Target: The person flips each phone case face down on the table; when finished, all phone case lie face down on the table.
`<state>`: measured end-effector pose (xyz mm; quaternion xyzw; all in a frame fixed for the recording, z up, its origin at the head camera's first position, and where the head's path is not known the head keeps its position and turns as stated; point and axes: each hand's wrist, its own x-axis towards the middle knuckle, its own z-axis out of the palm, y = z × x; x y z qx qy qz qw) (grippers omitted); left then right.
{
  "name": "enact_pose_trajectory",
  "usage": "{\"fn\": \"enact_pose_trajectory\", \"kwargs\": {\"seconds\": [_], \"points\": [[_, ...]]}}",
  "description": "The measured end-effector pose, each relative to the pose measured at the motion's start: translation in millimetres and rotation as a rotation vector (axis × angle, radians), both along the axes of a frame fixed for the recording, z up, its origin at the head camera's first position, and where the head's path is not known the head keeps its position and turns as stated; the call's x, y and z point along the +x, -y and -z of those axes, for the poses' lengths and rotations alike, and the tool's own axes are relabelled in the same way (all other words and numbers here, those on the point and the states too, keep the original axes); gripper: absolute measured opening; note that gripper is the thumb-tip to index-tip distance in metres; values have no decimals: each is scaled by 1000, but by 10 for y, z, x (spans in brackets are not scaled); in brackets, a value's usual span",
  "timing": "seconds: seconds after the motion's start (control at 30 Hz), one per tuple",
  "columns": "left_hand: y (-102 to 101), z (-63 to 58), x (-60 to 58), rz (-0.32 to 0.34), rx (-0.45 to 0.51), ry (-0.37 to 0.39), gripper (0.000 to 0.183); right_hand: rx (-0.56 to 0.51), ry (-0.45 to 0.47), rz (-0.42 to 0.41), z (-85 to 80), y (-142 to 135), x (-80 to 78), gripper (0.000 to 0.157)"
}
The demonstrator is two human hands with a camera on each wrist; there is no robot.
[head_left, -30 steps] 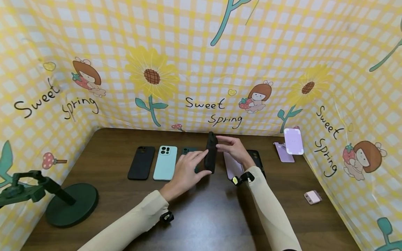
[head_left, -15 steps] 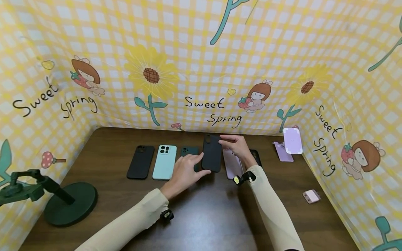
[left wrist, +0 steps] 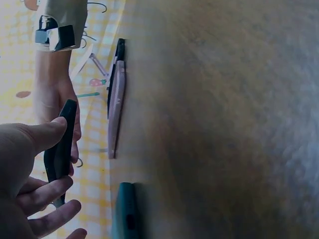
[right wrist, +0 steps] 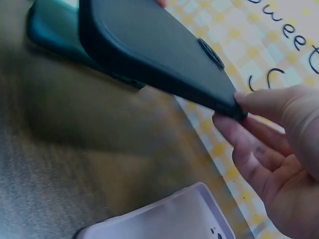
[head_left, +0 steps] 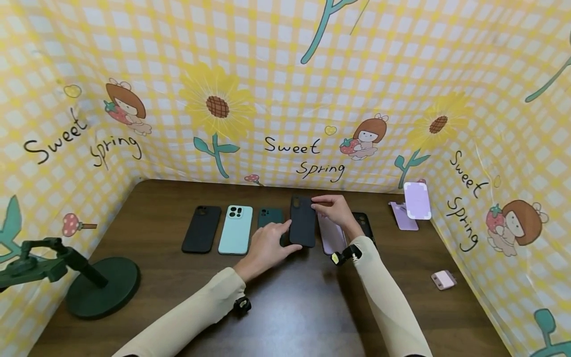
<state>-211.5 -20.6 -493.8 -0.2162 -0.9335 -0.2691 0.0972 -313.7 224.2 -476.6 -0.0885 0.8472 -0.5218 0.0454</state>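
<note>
A black phone case is held between both hands just above the table. My left hand grips its lower left side, with the thumb on one face and fingers around the other in the left wrist view. The upper right corner is pinched by the thumb and fingertips of my right hand. A camera cutout shows near that end. Partly behind my left hand lies a dark green phone case. Beneath my right hand and wrist is a lilac phone case; its inner side faces up.
Left of the hands lie a light turquoise case and another black case. A further black case is half hidden by the right wrist. A lilac folding stand, a charger plug and a dark green stand base surround them.
The black case has turned from edge-on to showing its broad face, then come down slightly towards the table. Both hands have stayed at its edges.
</note>
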Motion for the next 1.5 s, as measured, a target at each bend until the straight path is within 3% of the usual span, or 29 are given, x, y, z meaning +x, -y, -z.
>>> {"fn": "enact_pose_trajectory", "kwargs": {"seconds": [0.17,0.33,0.63,1.0,1.17,1.33,1.5], "points": [[-76,61,-39,-8,-139,-30,76,176,-8,5,53,53,16,33],[-125,113,-68,10,-348,-104,67,255,31,-28,102,146,18,35],[-198,113,-106,22,-512,-22,65,352,67,-48,190,224,-15,36],[-212,111,-136,36,-537,-36,58,509,13,-56,169,263,-10,37],[-194,109,-138,47,-534,-29,56,590,-28,-127,190,260,-40,36],[-169,89,-120,52,-501,-17,62,512,-86,-191,131,125,-15,38],[-212,31,-117,103,-352,71,72,445,-142,-143,8,-235,6,35]]}}
